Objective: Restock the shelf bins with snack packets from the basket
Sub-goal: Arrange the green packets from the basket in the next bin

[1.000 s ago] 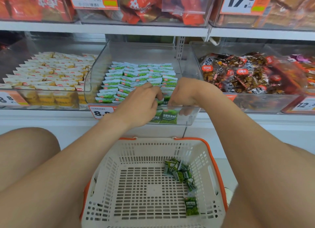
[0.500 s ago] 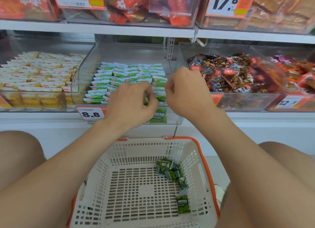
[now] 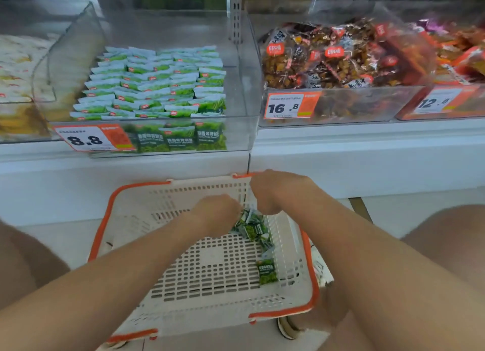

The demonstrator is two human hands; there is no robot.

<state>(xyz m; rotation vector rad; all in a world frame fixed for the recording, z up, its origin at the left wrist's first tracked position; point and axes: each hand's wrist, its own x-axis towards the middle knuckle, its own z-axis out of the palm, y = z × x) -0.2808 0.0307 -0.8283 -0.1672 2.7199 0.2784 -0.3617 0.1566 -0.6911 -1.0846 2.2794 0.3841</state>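
Note:
A white basket with an orange rim [image 3: 105, 219] sits on the floor below the shelf. A small pile of green snack packets [image 3: 253, 230] lies at its far right, and one more green packet [image 3: 267, 272] lies apart, nearer me. My left hand [image 3: 215, 215] is down at the pile's left edge with its fingers curled under and hidden. My right hand [image 3: 273, 193] hangs just above the pile, knuckles up, fingers also hidden. On the shelf above, the clear bin [image 3: 236, 135] holds rows of the same green packets [image 3: 157, 88].
The green bin carries a price tag 8.8 [image 3: 86, 139]. To its right is a bin of brown snack packs [image 3: 328, 59] tagged 16.8 [image 3: 288, 106], to its left a bin of pale yellow packets [image 3: 15, 62]. My knees flank the basket, and a shoe [image 3: 288, 327] shows beside it.
Both hands have left the green bin on the shelf and dropped into the basket, onto the pile of green packets. The view has tilted downward.

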